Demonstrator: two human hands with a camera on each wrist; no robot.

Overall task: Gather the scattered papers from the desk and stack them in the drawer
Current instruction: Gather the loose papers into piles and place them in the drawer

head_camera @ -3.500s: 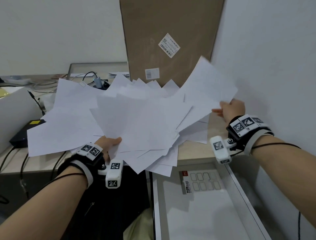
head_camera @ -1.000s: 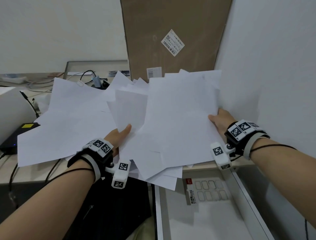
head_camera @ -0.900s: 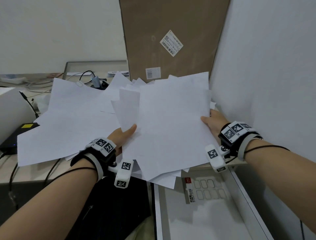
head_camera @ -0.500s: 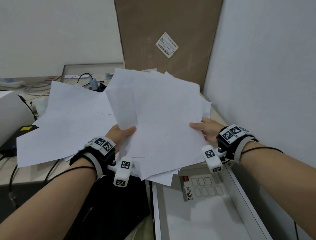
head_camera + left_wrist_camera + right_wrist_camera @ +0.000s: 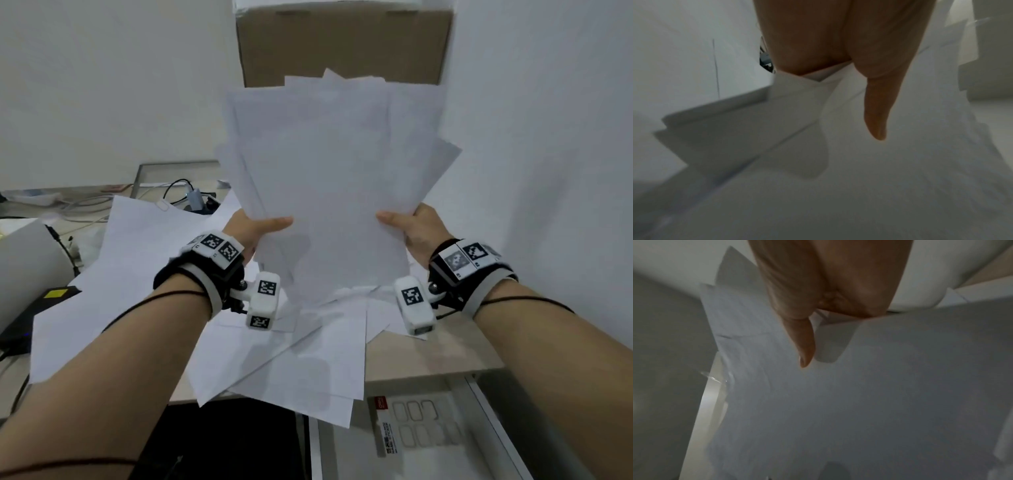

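I hold a loose sheaf of white papers (image 5: 329, 178) upright in front of me, above the desk. My left hand (image 5: 255, 228) pinches its lower left edge, thumb on the front sheet. My right hand (image 5: 409, 228) pinches the lower right edge the same way. In the left wrist view my thumb (image 5: 877, 113) lies flat on the sheaf of papers (image 5: 859, 186). The right wrist view shows my other thumb (image 5: 803, 344) on the sheaf (image 5: 869, 402). More papers (image 5: 130, 274) lie scattered on the desk below. The open white drawer (image 5: 489, 428) is at the lower right.
A tall brown cardboard box (image 5: 342, 41) stands against the wall behind the sheaf. Cables and a plug (image 5: 195, 198) lie at the back of the desk. A black device with a yellow label (image 5: 51, 298) sits at the left. A white card with a red tag (image 5: 387, 431) lies in the drawer.
Both hands drew the spread sheets together into one sheaf and raised it from lying tilted over the desk to standing upright. My right hand moved in from the far right.
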